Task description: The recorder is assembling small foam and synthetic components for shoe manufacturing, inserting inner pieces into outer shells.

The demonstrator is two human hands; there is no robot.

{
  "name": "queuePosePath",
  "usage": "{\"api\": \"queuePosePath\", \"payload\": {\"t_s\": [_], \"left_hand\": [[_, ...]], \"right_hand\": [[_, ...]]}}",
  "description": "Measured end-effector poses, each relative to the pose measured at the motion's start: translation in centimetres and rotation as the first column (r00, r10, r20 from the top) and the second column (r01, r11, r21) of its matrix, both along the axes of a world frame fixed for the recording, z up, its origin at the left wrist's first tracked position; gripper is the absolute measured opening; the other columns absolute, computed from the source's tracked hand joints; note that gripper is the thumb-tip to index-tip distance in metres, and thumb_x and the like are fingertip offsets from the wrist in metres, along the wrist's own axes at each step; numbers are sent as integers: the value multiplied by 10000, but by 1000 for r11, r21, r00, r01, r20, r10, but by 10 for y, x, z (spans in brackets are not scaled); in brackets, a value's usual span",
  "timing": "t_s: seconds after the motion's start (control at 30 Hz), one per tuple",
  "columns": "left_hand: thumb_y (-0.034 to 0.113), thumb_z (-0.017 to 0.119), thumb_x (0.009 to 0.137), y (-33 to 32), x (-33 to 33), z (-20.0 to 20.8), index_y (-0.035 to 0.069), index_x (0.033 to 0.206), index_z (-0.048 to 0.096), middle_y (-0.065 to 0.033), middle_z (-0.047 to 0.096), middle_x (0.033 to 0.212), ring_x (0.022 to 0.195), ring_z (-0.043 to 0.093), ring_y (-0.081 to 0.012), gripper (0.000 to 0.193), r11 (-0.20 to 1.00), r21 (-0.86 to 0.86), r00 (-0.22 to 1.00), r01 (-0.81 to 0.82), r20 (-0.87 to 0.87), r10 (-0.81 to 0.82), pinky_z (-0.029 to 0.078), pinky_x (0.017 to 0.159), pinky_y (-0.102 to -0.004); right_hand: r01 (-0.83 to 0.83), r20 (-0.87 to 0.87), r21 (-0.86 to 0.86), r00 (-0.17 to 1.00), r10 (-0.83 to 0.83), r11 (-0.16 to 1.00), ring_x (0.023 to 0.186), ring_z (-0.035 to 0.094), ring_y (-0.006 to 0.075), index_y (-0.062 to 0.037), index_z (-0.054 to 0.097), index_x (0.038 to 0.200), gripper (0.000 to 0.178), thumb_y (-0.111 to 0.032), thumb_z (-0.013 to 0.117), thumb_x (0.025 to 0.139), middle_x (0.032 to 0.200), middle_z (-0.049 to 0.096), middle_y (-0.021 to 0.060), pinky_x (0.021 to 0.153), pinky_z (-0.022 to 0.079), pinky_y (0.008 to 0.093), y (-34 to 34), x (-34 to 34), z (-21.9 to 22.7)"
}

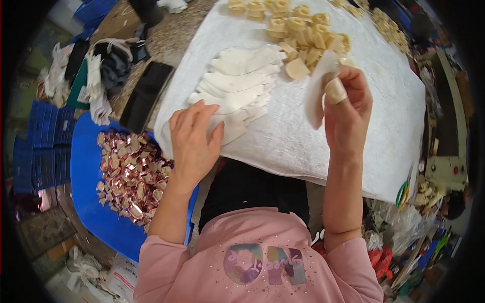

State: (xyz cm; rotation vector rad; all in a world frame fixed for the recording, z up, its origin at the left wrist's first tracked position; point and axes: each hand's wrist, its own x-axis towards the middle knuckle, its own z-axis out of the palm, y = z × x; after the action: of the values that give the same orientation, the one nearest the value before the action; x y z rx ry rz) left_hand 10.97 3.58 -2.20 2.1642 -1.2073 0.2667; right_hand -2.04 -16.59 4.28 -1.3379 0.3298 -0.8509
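My left hand (194, 139) lies with its fingers spread at the near left edge of a fanned stack of flat, curved white pieces (242, 76), touching the lowest ones. Raised off the table to the right, my right hand (349, 108) pinches one thin curved white piece (319, 91) between thumb and fingers. A pale tan cover wraps the thumb of that hand. Beyond the held piece sits a heap of folded, tan box-like pieces (303, 38). What the white pieces are made of I cannot tell.
White cloth (293, 136) covers the table. Left of it stands a blue bin (91, 202) full of shiny copper-coloured scraps (134, 171), below a black phone (146, 96). Green-handled scissors (402, 195) lie at the right edge. More tan pieces (389, 29) are at the far right.
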Motion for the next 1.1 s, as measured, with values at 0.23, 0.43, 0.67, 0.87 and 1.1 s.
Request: {"api": "queuePosePath", "payload": {"t_s": [0.23,0.43,0.67,0.87,1.1], "left_hand": [[76,629,769,-34,-44,22,-27,1043,610,-135,572,938,836,565,-292,293,913,-199,864,355,-304,-402,439,749,-367],[134,430,978,-38,-49,6,-26,1081,628,-21,527,673,600,422,-69,275,921,-342,575,188,-722,-386,370,529,-244],[207,417,992,-38,-59,1,-36,1078,632,-7,522,667,583,412,-61,336,907,-393,457,151,-786,-416,349,544,-210],[215,408,993,-45,-62,-5,-63,1159,558,-14,546,715,600,449,-57,357,886,-462,225,-22,-866,-446,339,521,-198],[213,401,999,-49,-93,0,-69,1150,557,-60,606,920,774,503,-75,356,829,-519,112,-207,-854,-507,406,689,-219]], "right_hand": [[-321,-153,-227,944,291,920,964,509,169,-38,592,907,129,-49,621,782,952,560,77,891,382,308,21,-18,-28],[113,-506,-301,823,-259,947,862,551,209,-11,611,961,259,-250,533,897,968,593,121,785,421,340,-43,7,-48],[102,-443,-832,470,-763,545,909,519,271,-23,583,913,207,-149,652,763,890,577,121,805,378,414,-37,26,-85],[314,-341,-166,871,-353,935,853,563,245,-28,571,1004,223,26,594,789,960,552,134,716,470,310,-26,-23,-68],[148,-20,-513,983,-184,846,783,595,257,-13,560,1108,404,126,599,731,1003,617,152,692,487,309,54,-71,-38]]}}
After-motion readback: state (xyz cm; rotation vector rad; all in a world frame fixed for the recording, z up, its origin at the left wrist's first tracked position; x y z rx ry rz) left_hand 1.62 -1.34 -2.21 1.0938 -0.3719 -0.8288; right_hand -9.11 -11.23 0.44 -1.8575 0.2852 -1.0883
